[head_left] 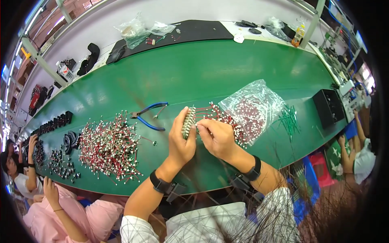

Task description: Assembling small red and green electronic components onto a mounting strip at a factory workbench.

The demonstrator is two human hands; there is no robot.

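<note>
Left hand gripping pale ridged strip over green desk; right hand pinched closed just beside it, can't tell on what; blue-handled pliers to the left, clear bag right

A white short-sleeved top is worn with black wrist straps.

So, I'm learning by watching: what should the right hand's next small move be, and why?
Perhaps ease the right hand slightly toward the row of small pale parts: the left hand holds that row, and the right hand is pinched just beside it. Anything within that pinch is too small to make out.
</note>
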